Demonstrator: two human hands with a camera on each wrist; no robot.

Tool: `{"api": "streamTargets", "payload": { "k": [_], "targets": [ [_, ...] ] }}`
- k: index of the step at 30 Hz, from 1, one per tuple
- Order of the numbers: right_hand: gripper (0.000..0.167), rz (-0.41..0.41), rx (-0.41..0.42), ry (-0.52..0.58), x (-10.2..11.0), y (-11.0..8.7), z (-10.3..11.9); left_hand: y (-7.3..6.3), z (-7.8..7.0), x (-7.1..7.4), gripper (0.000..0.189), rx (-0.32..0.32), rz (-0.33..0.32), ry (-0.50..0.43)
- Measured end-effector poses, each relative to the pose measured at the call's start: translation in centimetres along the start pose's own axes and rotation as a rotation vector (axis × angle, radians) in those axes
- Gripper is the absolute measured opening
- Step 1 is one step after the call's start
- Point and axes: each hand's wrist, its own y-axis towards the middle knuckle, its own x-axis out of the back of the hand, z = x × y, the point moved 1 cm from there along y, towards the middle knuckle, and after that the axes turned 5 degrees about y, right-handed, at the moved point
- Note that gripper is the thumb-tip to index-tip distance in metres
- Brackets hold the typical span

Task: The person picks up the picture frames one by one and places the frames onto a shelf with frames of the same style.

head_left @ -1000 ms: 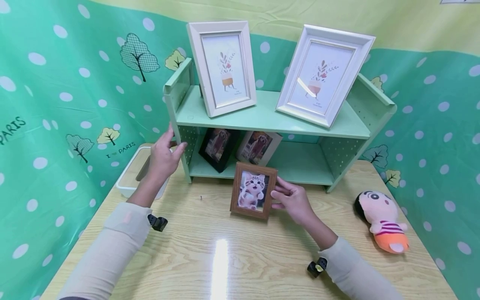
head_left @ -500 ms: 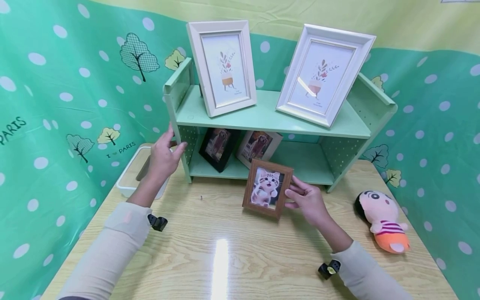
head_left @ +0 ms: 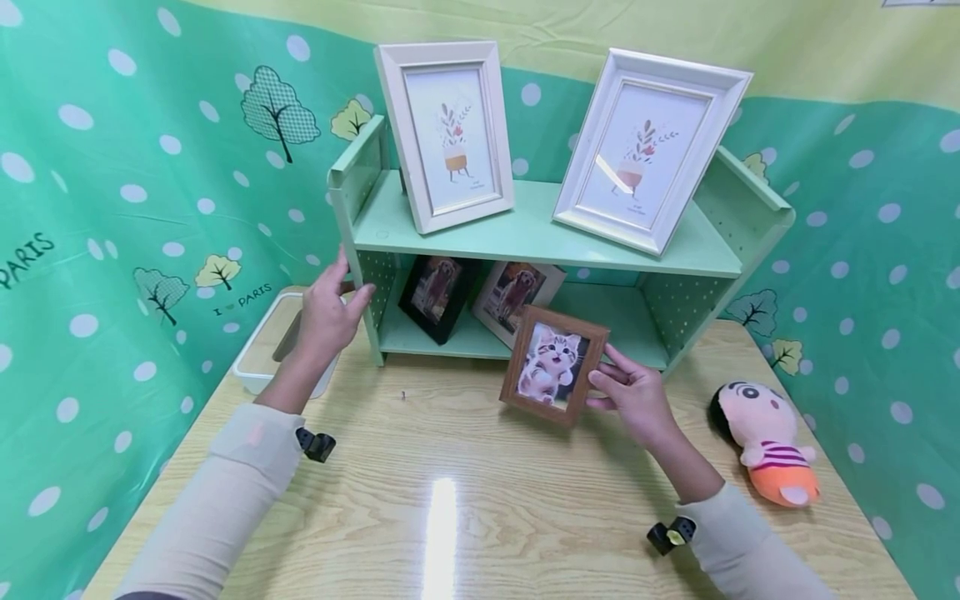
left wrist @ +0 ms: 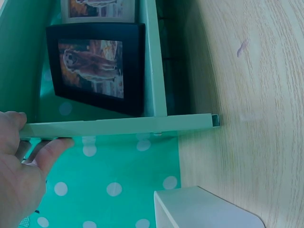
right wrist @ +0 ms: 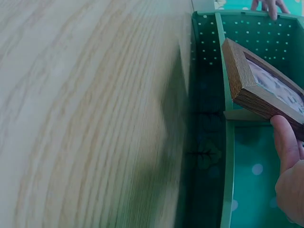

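My right hand pinches the right edge of a brown wooden photo frame with a kitten picture. That frame is tilted, held above the table in front of a light green two-tier shelf. In the right wrist view, the thumb lies against the frame's wooden edge. My left hand holds the shelf's left side panel; in the left wrist view its digits lie on both sides of the panel edge. On the lower tier lean a black dog-photo frame and a pale one, partly covered by the kitten frame.
Two large white frames stand on the upper tier. A clear plastic box sits left of the shelf, a plush doll at the right. Polka-dot cloth hangs behind and at the sides.
My right hand has carried the kitten frame to the right and slightly toward the shelf, tilting it more. The left hand has stayed on the side panel.
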Motion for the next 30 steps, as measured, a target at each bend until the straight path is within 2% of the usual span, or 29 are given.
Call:
{"api": "streamTargets", "payload": {
  "k": [8,22,30],
  "targets": [
    [0.072,0.005,0.014,0.049,1.0,-0.1,0.4,0.1,0.0,0.0,0.074,0.002,0.016,0.000],
    [0.071,-0.041,0.068,0.042,2.3,0.0,1.8,0.0,0.0,0.2,0.075,0.026,0.022,-0.001],
    [0.071,-0.090,0.056,0.058,2.9,0.6,2.2,0.0,0.0,0.1,0.075,0.018,0.021,-0.006]
  ]
}}
